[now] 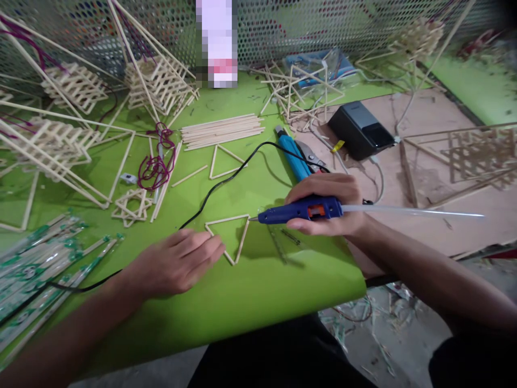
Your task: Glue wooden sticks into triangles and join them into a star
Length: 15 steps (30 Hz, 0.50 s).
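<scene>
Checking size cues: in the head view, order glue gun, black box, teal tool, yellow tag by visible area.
1. Glue gun and black box: too close to rank; gun partly covered
2. Teal tool
3. Yellow tag

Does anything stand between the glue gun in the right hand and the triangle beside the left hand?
Nothing visible: the tip of the glue gun is right at the upper right corner of the triangle. The cable curves behind them.

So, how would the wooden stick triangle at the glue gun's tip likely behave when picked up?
The wooden stick triangle looks light, being three thin sticks. Its sides seem stiff, lying straight. Corners may be fragile, with sticks meeting only at ends.
</scene>
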Available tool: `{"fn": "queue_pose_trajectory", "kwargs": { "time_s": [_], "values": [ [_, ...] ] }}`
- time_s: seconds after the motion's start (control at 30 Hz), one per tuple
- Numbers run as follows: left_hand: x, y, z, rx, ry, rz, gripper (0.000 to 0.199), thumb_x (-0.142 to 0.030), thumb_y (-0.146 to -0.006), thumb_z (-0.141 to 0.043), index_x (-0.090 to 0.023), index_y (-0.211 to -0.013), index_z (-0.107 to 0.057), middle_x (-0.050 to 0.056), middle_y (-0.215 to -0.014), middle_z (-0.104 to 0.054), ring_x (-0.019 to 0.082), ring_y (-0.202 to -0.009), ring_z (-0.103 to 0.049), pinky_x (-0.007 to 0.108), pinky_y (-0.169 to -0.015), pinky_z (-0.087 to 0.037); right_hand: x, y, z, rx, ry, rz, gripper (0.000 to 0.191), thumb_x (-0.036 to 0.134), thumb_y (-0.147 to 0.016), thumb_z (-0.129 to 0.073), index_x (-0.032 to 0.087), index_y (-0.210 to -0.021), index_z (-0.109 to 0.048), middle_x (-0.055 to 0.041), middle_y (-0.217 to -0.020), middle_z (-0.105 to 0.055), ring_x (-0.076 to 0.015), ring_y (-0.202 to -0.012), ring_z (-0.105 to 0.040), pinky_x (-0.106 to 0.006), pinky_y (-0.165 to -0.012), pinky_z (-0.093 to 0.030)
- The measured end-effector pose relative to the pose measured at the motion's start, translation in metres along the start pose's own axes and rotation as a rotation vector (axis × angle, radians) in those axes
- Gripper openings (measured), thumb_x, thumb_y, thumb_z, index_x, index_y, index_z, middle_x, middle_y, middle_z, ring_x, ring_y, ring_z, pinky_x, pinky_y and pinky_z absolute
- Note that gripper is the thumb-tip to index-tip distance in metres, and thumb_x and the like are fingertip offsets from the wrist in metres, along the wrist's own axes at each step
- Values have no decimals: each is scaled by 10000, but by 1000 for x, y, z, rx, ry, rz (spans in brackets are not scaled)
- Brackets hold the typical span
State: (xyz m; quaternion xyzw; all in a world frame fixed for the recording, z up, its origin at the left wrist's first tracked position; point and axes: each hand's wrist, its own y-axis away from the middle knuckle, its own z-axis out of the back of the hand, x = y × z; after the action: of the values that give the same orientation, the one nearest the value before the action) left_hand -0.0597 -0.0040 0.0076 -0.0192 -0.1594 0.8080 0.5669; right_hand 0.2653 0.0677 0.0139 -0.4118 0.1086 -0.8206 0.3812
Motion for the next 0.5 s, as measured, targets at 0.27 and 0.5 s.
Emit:
{"fn": "queue_pose_trajectory", "kwargs": {
  "time_s": [0.27, 0.5],
  "values": [
    [-2, -2, -4, 39, 32, 48, 239, -44, -945, -522, -47, -1138, -664, 130, -1087, -686, 250, -988, -608, 384, -839, -493, -1, 1, -1, -42, 38, -46, 285, 488, -757, -802, 228, -812, -700, -21, -703, -717, -151, -584, -647, -319, -549, -528],
    [1, -2, -5, 31, 15, 62, 196, -65, -936, -574, -68, -1107, -670, 125, -1072, -687, 242, -958, -618, 375, -811, -519, -1, -1, 3, 1, 5, -101, 287, 502, -770, -794, 235, -801, -693, -21, -692, -710, -142, -570, -640, -302, -537, -506]
  ]
}}
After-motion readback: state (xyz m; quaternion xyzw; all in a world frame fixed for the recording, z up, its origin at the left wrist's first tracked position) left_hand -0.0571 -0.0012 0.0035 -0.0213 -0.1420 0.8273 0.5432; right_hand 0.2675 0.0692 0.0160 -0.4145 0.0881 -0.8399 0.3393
